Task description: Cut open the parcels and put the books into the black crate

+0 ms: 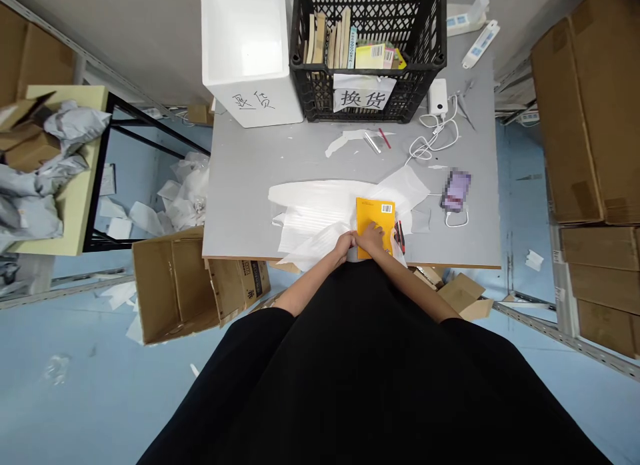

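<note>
Your black top (pixel 360 385) fills the foreground. Just past it, a yellow barcoded book (pixel 374 220) sits on white foam wrap (pixel 320 215) by the near edge of the tabletop (pixel 250 165), right of centre. Your right hand (pixel 373 238) lies on the book, its grip relaxed, not clenched. Your left hand (pixel 345 246) curls against the book's left edge, apparently pinching the wrap, though that's hard to confirm from here.

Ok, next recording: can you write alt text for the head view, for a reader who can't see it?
A person's left hand rests on crumpled white plastic wrap while the right hand lies on a yellow barcoded book, both at the edge of a grey table. Beyond them stand a black crate of books and a white foam box.
</note>
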Motion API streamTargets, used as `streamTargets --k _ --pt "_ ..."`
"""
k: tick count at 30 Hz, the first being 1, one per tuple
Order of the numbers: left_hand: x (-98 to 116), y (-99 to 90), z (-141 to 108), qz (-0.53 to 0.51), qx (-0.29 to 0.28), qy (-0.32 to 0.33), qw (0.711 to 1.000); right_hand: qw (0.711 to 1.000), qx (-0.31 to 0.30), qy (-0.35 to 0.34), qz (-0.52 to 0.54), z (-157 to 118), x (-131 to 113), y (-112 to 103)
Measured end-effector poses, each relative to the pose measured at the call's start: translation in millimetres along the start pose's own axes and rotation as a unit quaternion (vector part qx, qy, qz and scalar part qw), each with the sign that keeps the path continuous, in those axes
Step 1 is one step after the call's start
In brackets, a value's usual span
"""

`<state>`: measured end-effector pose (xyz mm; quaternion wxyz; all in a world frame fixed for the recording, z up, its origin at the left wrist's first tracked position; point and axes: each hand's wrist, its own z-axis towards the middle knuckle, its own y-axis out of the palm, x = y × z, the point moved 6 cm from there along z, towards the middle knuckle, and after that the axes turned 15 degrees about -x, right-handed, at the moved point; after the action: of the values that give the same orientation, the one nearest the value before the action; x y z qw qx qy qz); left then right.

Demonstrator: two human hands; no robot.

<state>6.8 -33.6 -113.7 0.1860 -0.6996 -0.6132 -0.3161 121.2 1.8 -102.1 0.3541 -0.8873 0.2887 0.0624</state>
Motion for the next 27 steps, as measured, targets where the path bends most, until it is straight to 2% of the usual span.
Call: streamTargets --k 2,5,9,13,16,19,21,24,27 --pt "5.8 0.8 1.3 -0.029 -0.026 0.021 0.999 1.0 0.019 -0.006 0.001 -2.3 -3.0 -4.6" --pt "14.4 8.9 4.1 -0.089 -0.094 0.046 0.99 0.999 0.05 -0.017 0.007 -7.3 -5.2 -16.9" --pt "21.0 25.4 7.2 -0.146 -0.172 0.049 0.973 0.999 0.028 -0.021 -0.034 -12.5 -8.4 -34.1" --pt "24.4 40.2 14.1 -0.15 -0.176 0.04 0.972 0.998 0.019 -0.031 -0.057 -19.1 -0.8 -57.6" --pt "28.0 42.7 20.9 -0.079 -0.136 0.012 0.988 0.997 0.044 -0.059 0.011 -23.7 18.5 -80.2" --pt "35.8 30.0 23.6 -0.067 -0.106 0.011 0.992 0.98 0.067 -0.121 0.145 -26.3 37.6 -98.3" --pt "41.2 14.9 22.6 -0.088 -0.122 0.021 0.988 0.955 0.046 -0.177 0.235 -25.7 40.8 -101.7" --pt "44.5 -16.5 18.8 -0.109 -0.143 0.027 0.983 0.913 -0.031 -0.223 0.339 -19.3 32.1 -92.0" --pt "40.4 -53.7 14.9 -0.108 -0.09 0.032 0.99 0.898 -0.073 -0.205 0.383 -6.5 19.3 -72.7"
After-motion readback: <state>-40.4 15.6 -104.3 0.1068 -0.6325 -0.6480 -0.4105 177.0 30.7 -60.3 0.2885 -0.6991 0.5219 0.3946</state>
